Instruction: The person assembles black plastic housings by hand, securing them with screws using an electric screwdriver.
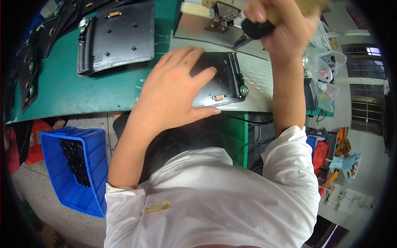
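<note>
The left hand (178,89) is lying spread on a black panel (224,80); the right hand (285,31) is gripping a screwdriver (255,29). Behind that panel 1 metal bracket (225,12) is standing; leftward, 1 similar panel (122,39) is lying and, lower, 1 blue crate (96,159).

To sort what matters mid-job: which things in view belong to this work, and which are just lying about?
In the job:
black panel under the left hand
black-and-yellow tool in the right hand
probably the second black panel, untouched

Apparently just lying about:
clear plastic bags
crumpled red plastic

Workshop: black panels (216,84), blue crate (97,165)
</note>
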A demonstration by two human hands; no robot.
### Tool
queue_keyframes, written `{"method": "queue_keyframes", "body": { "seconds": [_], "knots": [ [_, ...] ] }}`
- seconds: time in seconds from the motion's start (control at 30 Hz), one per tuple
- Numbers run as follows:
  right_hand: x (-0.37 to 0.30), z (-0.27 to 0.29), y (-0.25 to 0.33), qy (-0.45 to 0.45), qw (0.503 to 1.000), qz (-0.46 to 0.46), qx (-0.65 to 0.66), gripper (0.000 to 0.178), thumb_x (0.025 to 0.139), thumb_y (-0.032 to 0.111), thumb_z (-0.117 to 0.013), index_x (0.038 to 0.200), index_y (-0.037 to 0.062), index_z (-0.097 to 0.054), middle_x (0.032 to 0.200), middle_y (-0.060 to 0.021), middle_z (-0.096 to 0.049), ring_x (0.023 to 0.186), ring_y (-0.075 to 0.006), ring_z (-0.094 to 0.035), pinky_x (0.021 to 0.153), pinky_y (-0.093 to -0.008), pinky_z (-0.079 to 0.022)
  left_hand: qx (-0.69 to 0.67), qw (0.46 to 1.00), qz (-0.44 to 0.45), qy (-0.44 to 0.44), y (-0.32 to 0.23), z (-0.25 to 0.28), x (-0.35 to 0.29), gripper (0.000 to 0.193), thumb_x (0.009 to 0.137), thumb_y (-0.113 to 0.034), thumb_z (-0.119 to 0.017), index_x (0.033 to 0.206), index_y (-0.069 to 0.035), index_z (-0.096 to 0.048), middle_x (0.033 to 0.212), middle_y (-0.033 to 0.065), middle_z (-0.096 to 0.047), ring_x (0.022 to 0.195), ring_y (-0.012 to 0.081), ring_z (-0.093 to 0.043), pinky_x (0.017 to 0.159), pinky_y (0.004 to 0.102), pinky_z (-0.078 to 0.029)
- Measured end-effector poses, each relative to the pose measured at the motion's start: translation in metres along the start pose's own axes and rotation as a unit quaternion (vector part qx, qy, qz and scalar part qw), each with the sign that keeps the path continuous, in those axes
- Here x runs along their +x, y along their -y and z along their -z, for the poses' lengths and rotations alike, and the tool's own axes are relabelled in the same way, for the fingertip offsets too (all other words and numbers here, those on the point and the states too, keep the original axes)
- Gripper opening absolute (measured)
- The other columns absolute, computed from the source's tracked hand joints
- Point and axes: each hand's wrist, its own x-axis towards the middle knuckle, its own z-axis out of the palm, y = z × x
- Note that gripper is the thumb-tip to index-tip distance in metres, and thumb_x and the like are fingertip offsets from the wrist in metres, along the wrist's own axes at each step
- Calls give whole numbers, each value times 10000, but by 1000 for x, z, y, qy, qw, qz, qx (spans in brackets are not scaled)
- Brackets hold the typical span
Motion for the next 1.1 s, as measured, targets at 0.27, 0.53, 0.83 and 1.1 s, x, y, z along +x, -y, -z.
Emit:
{"method": "queue_keyframes", "body": {
  "seconds": [0.27, 0.53, 0.83, 1.1],
  "knots": [
    [-63, 64, -19, 138, 963, 56, 224, 607, 1069, 310, -404, 1622, 191, -184, 904, -67, -483, 623, -115, -465, 616, -302, -420, -40, 996, -44, 64, -29, -4, 10, 676, 710, -632, -757, 1300, -308, -703, 1503, 163, -506, 1405, 417, -450, 1141, 573, -370],
    [-70, 82, -27, 123, 967, 2, 224, 430, 1077, 382, -398, 1448, 182, -483, 959, -38, -505, 681, -98, -485, 666, -290, -408, -8, 994, -37, 105, -28, -14, 13, 780, 566, -618, -731, 1289, -325, -709, 1478, 109, -557, 1409, 365, -476, 1134, 547, -382],
    [-68, 76, -21, 129, 962, -13, 242, 456, 1057, 409, -450, 1458, 193, -467, 956, -36, -520, 684, -91, -493, 658, -285, -404, -21, 994, -25, 101, -26, -16, 11, 766, 560, -570, -749, 1257, -252, -727, 1464, 105, -573, 1400, 358, -493, 1118, 538, -395],
    [-69, 83, -24, 139, 962, -22, 234, 447, 1037, 426, -483, 1434, 220, -485, 951, -30, -525, 689, -87, -500, 649, -276, -398, -17, 994, -12, 107, -28, -18, 12, 758, 586, -558, -763, 1276, -246, -719, 1469, 121, -564, 1392, 366, -498, 1119, 541, -391]
  ]
}}
